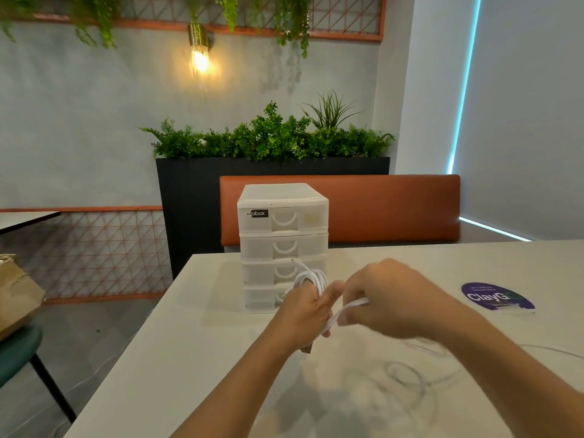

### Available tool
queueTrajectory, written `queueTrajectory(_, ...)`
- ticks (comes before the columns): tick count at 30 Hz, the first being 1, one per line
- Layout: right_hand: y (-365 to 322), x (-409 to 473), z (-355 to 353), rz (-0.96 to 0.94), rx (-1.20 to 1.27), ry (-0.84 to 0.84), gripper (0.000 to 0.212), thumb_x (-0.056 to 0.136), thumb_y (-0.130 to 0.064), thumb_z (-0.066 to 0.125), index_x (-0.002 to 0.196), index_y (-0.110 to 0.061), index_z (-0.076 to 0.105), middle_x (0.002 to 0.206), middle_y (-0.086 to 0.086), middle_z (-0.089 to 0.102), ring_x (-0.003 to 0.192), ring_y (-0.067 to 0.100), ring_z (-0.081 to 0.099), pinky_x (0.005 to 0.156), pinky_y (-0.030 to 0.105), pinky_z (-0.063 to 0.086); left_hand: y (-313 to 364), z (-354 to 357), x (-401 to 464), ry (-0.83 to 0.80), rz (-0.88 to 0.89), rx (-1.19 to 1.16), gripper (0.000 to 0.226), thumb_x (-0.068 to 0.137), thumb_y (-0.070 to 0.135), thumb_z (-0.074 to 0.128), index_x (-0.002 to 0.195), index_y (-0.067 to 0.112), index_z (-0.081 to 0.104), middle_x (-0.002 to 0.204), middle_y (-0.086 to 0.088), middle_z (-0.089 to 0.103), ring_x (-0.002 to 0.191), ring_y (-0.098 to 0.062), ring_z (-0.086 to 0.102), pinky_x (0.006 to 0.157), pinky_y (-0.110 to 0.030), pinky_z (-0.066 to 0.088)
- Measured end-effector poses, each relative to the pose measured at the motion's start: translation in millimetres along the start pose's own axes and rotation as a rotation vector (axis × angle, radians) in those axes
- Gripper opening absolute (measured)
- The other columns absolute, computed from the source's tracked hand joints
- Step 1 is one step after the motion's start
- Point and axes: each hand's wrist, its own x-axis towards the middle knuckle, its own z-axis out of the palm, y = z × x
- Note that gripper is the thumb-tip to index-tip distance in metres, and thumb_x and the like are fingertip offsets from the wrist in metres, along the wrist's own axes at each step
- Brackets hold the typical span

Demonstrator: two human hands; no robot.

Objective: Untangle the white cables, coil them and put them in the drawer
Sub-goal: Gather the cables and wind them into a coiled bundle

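Observation:
A white cable point(311, 278) is wound in loops around the fingers of my left hand point(305, 314), which grips the coil above the table. My right hand point(385, 298) pinches a strand of the same cable point(346, 308) just right of the left hand. More loose white cable point(410, 374) lies in loops on the white table point(189, 358) below my right forearm. A white plastic drawer unit point(282, 245) with several shut drawers stands upright just behind my hands.
A purple round sticker point(496, 297) lies on the table to the right. An orange bench back point(392, 207) and a black planter point(189, 197) stand behind the table. A green chair point(15, 352) and a cardboard box point(15, 292) are at the left.

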Motion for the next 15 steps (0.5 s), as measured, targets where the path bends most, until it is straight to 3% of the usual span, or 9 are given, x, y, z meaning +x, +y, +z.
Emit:
queueTrajectory(3,14.7,6.9,-19.3,0.040,0.103,-0.018,0.021,0.074,-0.044,0.074,0.066,-0.030,0.061,0.075,-0.017,0.060,0.084,0.006,0.058,0.073,0.023,0.049,-0.4,2.8,-3.9,-0.132,-0.035,-0.061,0.069,0.072,0.069,0.013,0.077,0.012,0.052,0.061,-0.002,0.058,0.057,-0.011,0.058,0.071,-0.030,0.053)
queueTrajectory(6,33.1,18.2,-28.7,0.029,0.114,-0.040,0.024,0.065,-0.047,0.079,0.071,-0.029,0.065,0.073,-0.014,0.059,0.075,0.007,0.056,0.061,0.018,0.042,0.9,0.9,-4.8,-0.277,-0.054,-0.196,0.075,0.068,0.078,0.010,0.077,0.017,0.053,0.054,0.002,0.055,0.052,-0.009,0.057,0.085,-0.040,0.056)
queueTrajectory(8,48.8,24.3,-31.7,0.038,0.096,-0.065,0.025,0.064,-0.045,0.081,0.077,-0.029,0.066,0.069,-0.013,0.054,0.067,0.007,0.050,0.055,0.017,0.035,-1.1,-1.5,-5.7,-0.361,-0.018,-0.194,0.075,0.065,0.088,0.022,0.074,0.020,0.051,0.052,0.004,0.053,0.044,-0.006,0.054,0.086,-0.042,0.055)
queueTrajectory(9,56.6,27.0,-32.4,0.042,0.122,-0.080,0.024,0.064,-0.042,0.081,0.077,-0.029,0.066,0.069,-0.012,0.054,0.067,0.008,0.050,0.055,0.017,0.035,-2.6,-3.5,-6.1,-0.372,-0.023,-0.185,0.068,0.068,0.086,0.033,0.074,0.020,0.051,0.049,0.006,0.052,0.042,-0.005,0.052,0.086,-0.043,0.055)
queueTrajectory(12,78.1,33.7,-27.5,0.057,0.297,-0.119,0.017,0.067,-0.033,0.082,0.073,-0.029,0.067,0.068,-0.007,0.059,0.068,0.008,0.053,0.057,0.019,0.040,-3.0,-9.5,-6.4,-0.367,-0.053,-0.269,0.037,0.087,0.049,0.055,0.064,0.021,0.053,0.043,0.006,0.048,0.042,-0.010,0.046,0.081,-0.043,0.056)
queueTrajectory(15,99.9,38.8,-21.8,0.123,0.345,-0.114,0.014,0.070,-0.025,0.081,0.071,-0.026,0.067,0.046,-0.016,0.052,0.049,0.001,0.048,0.047,0.011,0.035,-4.0,-14.2,-6.8,-0.387,-0.087,-0.320,0.053,0.094,0.033,0.051,0.041,0.025,0.050,0.042,0.003,0.043,0.042,-0.015,0.041,0.069,-0.035,0.052)
